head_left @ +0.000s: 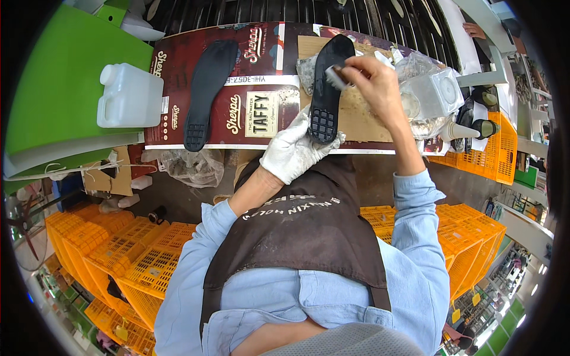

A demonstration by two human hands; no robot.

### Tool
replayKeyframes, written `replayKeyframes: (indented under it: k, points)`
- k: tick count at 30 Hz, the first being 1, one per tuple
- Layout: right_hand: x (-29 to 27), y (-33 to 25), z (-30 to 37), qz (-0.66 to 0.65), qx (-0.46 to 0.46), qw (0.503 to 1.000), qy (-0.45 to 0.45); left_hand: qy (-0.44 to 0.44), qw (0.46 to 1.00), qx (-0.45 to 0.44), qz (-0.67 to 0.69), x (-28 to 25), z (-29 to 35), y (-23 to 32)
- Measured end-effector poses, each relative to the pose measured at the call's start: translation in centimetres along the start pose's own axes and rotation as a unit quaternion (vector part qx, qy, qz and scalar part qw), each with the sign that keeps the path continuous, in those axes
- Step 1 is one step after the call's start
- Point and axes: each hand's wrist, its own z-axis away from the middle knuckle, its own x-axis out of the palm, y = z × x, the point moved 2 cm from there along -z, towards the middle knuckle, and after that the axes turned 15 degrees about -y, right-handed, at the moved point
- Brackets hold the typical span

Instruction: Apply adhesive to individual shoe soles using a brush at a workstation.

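My left hand (291, 151), in a white glove, grips the near heel end of a black shoe sole (326, 95). That sole stands out over a sheet of cardboard, its gridded heel part towards me. My right hand (379, 86) is bare and pinches a small brush (336, 78) with pale bristles. The brush is at the right side of the sole's middle and slightly blurred; I cannot tell whether it touches. To the left, a second black sole (208, 89) lies on the printed dark red cardboard, its gridded heel also near me.
A translucent white jug (130, 98) stands at the table's left. On the right are a clear plastic container (440, 90) in crumpled plastic film and a pale cone (462, 131). Metal rollers (261, 10) run along the far side. Orange crates (151, 261) are stacked at both my sides.
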Motion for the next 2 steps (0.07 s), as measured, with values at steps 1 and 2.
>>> replayKeyframes:
  k: [1,2]
  points:
    - [-0.4,0.5,-0.8,0.045,-0.021,0.999,0.013,-0.004,1.000,-0.004,-0.003,0.0,0.0,0.1]
    - [-1.2,1.5,-1.9,0.065,0.042,0.997,0.009,-0.008,1.000,-0.007,-0.006,0.0,0.1,0.3]
